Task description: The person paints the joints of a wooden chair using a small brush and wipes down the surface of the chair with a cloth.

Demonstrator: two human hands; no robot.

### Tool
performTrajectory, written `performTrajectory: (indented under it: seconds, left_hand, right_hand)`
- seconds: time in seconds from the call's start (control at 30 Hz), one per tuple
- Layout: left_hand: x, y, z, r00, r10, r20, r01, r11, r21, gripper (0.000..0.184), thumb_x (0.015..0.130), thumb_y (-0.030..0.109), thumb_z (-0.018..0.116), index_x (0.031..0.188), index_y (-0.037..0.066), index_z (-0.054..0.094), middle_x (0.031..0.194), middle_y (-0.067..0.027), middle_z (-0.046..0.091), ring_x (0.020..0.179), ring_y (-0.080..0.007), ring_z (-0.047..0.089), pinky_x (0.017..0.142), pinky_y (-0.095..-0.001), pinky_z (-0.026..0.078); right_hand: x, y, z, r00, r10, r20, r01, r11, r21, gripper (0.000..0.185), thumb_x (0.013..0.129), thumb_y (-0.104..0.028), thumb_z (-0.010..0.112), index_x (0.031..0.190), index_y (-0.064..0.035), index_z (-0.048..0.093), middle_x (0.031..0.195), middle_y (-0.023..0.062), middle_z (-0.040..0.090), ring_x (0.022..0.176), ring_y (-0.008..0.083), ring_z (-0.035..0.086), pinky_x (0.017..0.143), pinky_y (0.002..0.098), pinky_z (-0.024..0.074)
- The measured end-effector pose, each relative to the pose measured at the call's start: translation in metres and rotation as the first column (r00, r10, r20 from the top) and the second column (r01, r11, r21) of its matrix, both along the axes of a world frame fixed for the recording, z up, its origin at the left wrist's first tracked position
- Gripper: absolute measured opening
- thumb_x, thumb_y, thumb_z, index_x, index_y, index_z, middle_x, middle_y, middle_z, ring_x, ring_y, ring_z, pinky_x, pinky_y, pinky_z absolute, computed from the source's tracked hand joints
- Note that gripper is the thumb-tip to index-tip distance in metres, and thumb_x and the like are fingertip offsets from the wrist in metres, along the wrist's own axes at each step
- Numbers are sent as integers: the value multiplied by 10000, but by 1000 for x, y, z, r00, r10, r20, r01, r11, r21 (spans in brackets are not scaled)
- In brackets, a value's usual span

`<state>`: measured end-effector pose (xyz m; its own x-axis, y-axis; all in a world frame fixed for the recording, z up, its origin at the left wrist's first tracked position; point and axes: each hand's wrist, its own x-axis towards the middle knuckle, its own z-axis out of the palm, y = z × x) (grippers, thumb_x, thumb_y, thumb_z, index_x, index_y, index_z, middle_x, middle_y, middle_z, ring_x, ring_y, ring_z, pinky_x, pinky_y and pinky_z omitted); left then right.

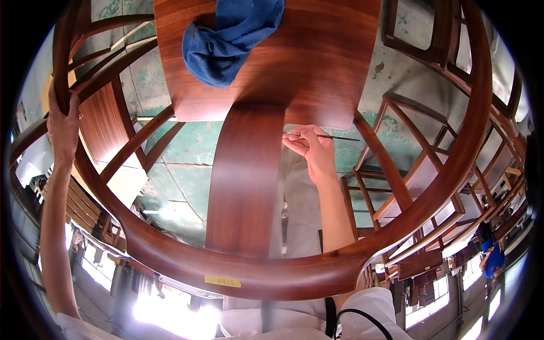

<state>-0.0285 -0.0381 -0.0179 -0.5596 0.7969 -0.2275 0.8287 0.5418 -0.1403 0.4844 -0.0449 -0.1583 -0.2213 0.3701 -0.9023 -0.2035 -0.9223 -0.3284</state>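
Note:
A dark reddish wooden armchair fills the middle of the view, with a curved top rail [266, 275], a broad back splat [243, 181] and a wide seat [317, 62]. My right hand [316, 148] is closed in a pinch on a thin fine brush [340, 137] with a dark handle. The brush's tip end points toward the right edge of the splat, close to the seat; whether it touches cannot be made out. At the far left, my left hand [63, 122] is wrapped round the chair's arm [67, 68]. A crumpled blue cloth [221, 54] lies on the seat.
Wooden chair frames [419, 153] crowd the right side. On the left stands a wooden panel [102, 127] above a pale box-like surface [124, 181]. A yellow label [222, 281] sticks to the top rail. A person in blue [493, 260] is far off at the right. The floor [187, 147] is worn green.

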Motion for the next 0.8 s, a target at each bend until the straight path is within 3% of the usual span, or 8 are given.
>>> performTrajectory:
  seconds: [0.1, 0.2, 0.3, 0.6, 0.7, 0.8]
  left_hand:
    - [2, 0, 0, 1000, 9, -22, -9, 1000, -7, 568, 1020, 380, 499, 1511, 155, 321, 1101, -93, 698, 798, -204, 714, 794, -414, 601]
    - [-8, -7, -4, 1000, -24, 7, 23, 997, 68, 585, 1003, 362, 522, 1529, 218, 309, 890, -61, 669, 698, -122, 660, 688, -360, 583]
    - [-15, -10, -6, 999, -52, 1, 52, 995, 81, 587, 1003, 364, 521, 1530, 216, 310, 850, -52, 659, 685, -121, 652, 689, -356, 581]
    - [-11, -9, -5, 997, -74, -10, 74, 994, 80, 556, 1009, 362, 508, 1514, 211, 330, 824, -52, 643, 697, -121, 639, 711, -367, 565]
    - [-2, -2, 1, 999, 32, 24, -32, 999, -12, 589, 1018, 399, 500, 1518, 157, 305, 1193, -178, 651, 841, -272, 720, 830, -448, 593]
    - [-7, -4, 0, 999, 4, 35, -4, 1000, 12, 591, 1019, 405, 498, 1520, 158, 303, 1214, -184, 641, 847, -282, 720, 824, -443, 596]
  right_hand:
    - [-2, 2, -4, 999, -43, 9, 43, 999, -4, 190, 950, -110, 529, 945, 66, 601, 924, 165, 655, 919, 258, 692, 901, 340, 588]
    - [-2, -1, -11, 998, -54, 11, 54, 998, -40, 183, 941, -105, 541, 944, 66, 606, 918, 165, 656, 915, 256, 691, 895, 345, 592]
    - [-3, -3, -5, 999, -51, 13, 51, 998, -25, 166, 931, -76, 515, 949, 66, 600, 859, 157, 651, 902, 287, 689, 913, 410, 590]
    - [-5, -4, -8, 999, -29, 22, 30, 999, -34, 163, 934, -83, 519, 961, 54, 603, 874, 153, 651, 890, 276, 689, 897, 400, 593]
    - [-4, -5, -5, 999, -40, 11, 41, 999, -17, 166, 940, -85, 530, 931, 56, 616, 902, 164, 665, 894, 240, 691, 879, 353, 598]
    - [-10, 0, -4, 998, -38, 53, 39, 999, -21, 161, 938, -86, 510, 930, 42, 606, 869, 142, 647, 886, 272, 690, 893, 400, 594]
